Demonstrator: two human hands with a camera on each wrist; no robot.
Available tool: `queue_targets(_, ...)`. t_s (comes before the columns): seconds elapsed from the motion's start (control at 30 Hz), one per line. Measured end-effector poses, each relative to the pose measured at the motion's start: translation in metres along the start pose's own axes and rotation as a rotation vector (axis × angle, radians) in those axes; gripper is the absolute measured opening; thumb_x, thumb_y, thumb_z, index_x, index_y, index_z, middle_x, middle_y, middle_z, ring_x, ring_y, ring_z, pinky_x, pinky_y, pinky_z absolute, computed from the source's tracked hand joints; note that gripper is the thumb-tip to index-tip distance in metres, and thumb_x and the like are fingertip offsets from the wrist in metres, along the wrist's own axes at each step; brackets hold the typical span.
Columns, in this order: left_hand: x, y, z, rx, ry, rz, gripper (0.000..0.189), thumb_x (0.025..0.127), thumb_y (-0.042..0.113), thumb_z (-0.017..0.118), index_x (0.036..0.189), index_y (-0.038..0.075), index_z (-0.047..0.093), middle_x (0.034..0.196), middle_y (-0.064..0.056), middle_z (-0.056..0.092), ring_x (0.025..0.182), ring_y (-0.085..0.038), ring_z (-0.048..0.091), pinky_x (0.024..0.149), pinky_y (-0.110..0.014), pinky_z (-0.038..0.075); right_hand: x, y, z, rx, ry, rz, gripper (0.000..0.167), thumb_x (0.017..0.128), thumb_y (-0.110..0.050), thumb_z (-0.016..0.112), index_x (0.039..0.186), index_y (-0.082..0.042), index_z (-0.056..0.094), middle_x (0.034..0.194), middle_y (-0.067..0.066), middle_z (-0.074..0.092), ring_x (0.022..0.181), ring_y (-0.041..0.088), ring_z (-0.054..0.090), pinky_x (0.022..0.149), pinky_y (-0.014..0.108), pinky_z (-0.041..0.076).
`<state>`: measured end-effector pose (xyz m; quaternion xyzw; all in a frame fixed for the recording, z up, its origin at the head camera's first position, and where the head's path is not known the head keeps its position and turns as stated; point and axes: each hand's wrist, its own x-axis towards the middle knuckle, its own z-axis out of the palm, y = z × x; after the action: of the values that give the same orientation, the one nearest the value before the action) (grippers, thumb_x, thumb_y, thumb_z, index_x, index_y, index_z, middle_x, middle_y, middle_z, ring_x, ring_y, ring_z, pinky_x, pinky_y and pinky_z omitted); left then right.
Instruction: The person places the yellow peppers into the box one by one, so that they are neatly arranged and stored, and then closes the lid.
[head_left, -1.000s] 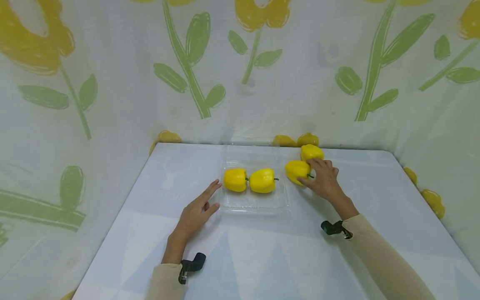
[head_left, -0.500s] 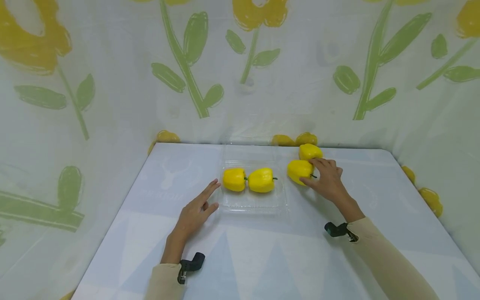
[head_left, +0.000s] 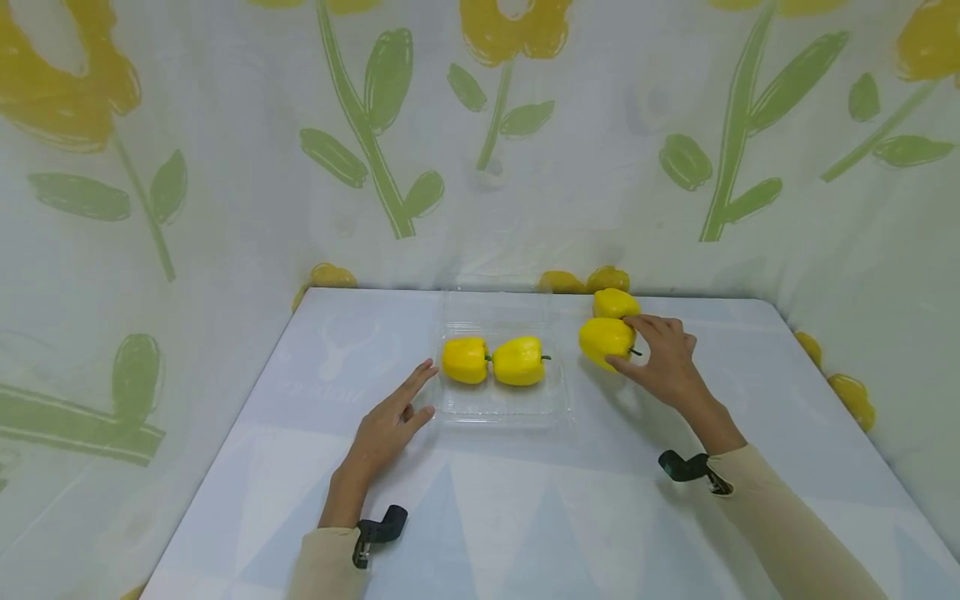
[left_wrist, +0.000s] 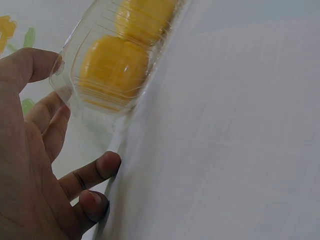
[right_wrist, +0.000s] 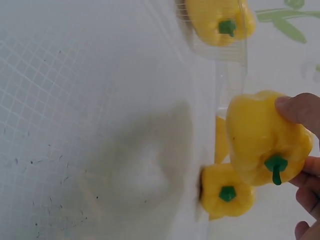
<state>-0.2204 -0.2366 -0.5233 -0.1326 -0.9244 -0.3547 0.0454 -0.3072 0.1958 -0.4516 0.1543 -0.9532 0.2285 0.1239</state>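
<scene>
My right hand [head_left: 663, 362] pinches a yellow bell pepper [head_left: 604, 343] between thumb and fingers. That pepper [right_wrist: 257, 132], green stem outward, appears raised off the table in the right wrist view. Behind it a second bell pepper [head_left: 615, 303] rests near the table's back edge. Two more bell peppers, one left [head_left: 465, 361] and one right [head_left: 519, 362], lie in line inside a clear plastic clamshell box [head_left: 502, 408]. Fingers extended, my left hand [head_left: 386, 433] is beside the box's left edge, its fingertips touching or nearly touching it. The left wrist view shows its thumb at the box's corner.
The white table [head_left: 510, 508] has pale blue triangles at its front. The box's clear lid [head_left: 495, 306] stands open toward the back. A flower-printed curtain [head_left: 585, 208] hangs behind the table and along both sides.
My right hand has moved a little to the right with the bell pepper, farther from the box. My left hand stays beside the box. The view shifts slightly.
</scene>
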Motion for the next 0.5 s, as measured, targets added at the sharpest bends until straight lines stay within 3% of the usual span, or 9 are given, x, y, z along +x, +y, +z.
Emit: queue_targets(0.5, -0.001, -0.001, 0.0, -0.017, 0.016, 0.015, 0.061, 0.102, 0.036, 0.057, 0.157, 0.038, 0.031, 0.16, 0.021, 0.025, 0.073, -0.01, 0.046, 0.06, -0.028, 0.038, -0.009, -0.013, -0.008, 0.038, 0.031, -0.032, 0.069, 0.081, -0.031, 0.085, 0.135, 0.0, 0.055, 0.139, 0.023, 0.051, 0.123, 0.041, 0.035, 0.089, 0.061, 0.023)
